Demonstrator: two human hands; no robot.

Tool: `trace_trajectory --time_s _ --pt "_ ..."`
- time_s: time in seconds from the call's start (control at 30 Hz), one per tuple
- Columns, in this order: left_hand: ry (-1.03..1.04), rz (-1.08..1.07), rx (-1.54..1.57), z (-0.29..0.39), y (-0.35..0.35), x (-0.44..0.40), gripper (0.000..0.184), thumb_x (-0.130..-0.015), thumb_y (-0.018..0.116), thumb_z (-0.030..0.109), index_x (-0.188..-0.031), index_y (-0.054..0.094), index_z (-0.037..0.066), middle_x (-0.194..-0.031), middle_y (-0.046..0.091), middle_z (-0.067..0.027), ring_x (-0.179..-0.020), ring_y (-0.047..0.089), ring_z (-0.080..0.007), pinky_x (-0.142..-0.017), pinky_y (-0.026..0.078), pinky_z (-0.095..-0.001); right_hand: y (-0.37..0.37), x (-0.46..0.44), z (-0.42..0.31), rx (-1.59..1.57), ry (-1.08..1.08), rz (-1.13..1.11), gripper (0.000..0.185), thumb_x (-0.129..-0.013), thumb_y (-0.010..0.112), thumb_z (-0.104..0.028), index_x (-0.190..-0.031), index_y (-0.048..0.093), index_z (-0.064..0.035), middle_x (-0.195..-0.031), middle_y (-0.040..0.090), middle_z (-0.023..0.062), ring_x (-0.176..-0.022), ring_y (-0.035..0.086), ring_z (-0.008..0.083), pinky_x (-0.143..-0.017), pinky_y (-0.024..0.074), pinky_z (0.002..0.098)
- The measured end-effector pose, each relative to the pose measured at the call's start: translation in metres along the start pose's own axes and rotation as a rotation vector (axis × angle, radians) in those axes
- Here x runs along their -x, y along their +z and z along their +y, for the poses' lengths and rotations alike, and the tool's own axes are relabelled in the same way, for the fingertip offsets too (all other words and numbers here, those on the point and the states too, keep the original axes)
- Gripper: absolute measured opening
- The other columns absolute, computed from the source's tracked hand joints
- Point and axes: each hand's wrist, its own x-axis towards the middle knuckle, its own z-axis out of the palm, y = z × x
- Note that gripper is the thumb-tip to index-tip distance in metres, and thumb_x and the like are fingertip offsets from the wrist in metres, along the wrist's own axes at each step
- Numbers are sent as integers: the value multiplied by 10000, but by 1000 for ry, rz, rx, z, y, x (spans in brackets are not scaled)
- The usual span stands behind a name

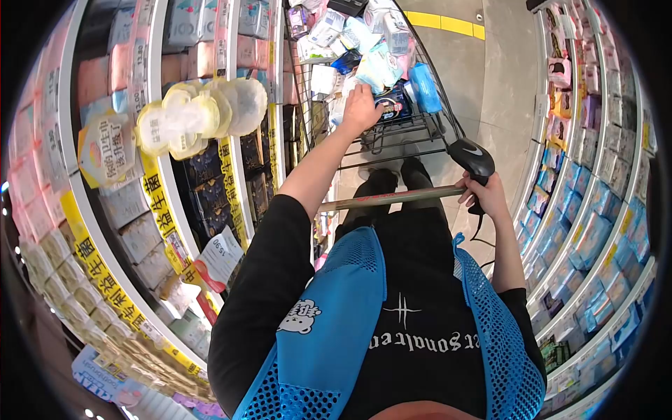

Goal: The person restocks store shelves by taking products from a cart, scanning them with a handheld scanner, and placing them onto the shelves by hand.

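My left hand point(360, 112) reaches into a wire shopping cart point(355, 150), its thumb apart from the fingers. Its fingertips are among the heaped packages, beside a white and pale-blue packet point(379, 68) and above a dark-blue pack point(394, 106); whether it touches either I cannot tell. My right hand point(486, 196) is wrapped around the grip of a black barcode scanner point(472, 158) with a cord hanging below. The scanner is at the right end of the cart's handlebar point(399, 198), close to my fingers. A bright blue pack point(425, 88) stands at the basket's near right corner.
Shelves of packaged goods point(143, 234) line the left side, with yellow label strips and a hanging pad-shaped display point(203, 115) jutting out. More stocked shelves point(591, 217) curve along the right. Grey floor point(504, 91) with a yellow stripe point(444, 24) lies beyond the cart.
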Motion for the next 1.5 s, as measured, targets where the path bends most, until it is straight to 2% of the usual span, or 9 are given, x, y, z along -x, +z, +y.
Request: trace_trajectory --time_s 0.2,0.4,0.53,0.83,1.0,1.1,1.2,1.3,1.5 --pt "257 50 -351 8 -9 -59 593 -751 723 280 -1181 471 -42 -1193 506 -234 -1115 507 -367 -952 445 -447 3 -3 -5 73 22 14 143 -866 559 11 -982 622 65 -891 721 137 -627 718 200 -469 562 278" --pt "174 154 -331 13 8 -111 845 -806 709 430 -1372 370 -99 -1342 473 -266 -1283 455 -395 -1074 394 -456 0 -2 -10 84 33 14 146 -878 570 14 -1006 615 67 -905 723 146 -634 716 188 -473 554 267" --pt "-93 -88 -368 23 31 -127 764 -853 649 500 -1337 419 -45 -1308 515 -206 -1246 490 -370 -1033 401 -499 -2 -2 -13 199 63 16 170 -868 592 -2 -992 647 100 -886 723 137 -643 720 187 -485 558 261" --pt "-199 66 -338 36 38 -109 717 -826 734 372 -1293 374 -36 -1131 603 -262 -1095 582 -397 -939 468 -482 -3 3 -13 83 36 22 161 -866 608 -25 -968 636 96 -871 719 133 -625 716 183 -491 560 268" --pt "-338 84 88 44 -4 -78 1016 -658 850 322 -1339 243 -125 -1107 627 -339 -1047 630 -452 -929 505 -448 0 -1 -5 182 43 -15 151 -875 579 -9 -996 610 75 -895 714 157 -630 715 194 -476 555 282" --pt "-360 52 376 6 -2 -50 842 -682 834 250 -1316 365 -46 -1090 652 -271 -984 664 -407 -822 562 -462 1 0 -2 2 1 -15 159 -863 599 -41 -978 596 67 -855 704 170 -606 713 214 -467 551 279" --pt "-470 148 1099 30 -59 28 579 -811 699 87 -1303 403 19 -1116 617 -143 -907 665 -223 -584 613 -325 1 1 -5 -15 -5 -58 137 -870 583 -49 -978 573 35 -859 697 169 -601 710 224 -457 541 274" --pt "-559 292 1509 27 -89 110 462 -914 597 211 -1325 423 89 -1142 611 -110 -857 658 -238 -648 560 -297 6 -3 -14 100 -44 -101 146 -876 576 -61 -993 565 26 -854 696 162 -596 706 215 -458 539 279" --pt "-581 463 1939 34 -91 265 397 -949 539 140 -1337 491 70 -1228 638 -83 -1098 656 -241 -786 589 -350 19 1 -7 134 -84 -94 150 -885 570 -75 -1003 544 14 -872 698 155 -580 697 202 -440 521 278"
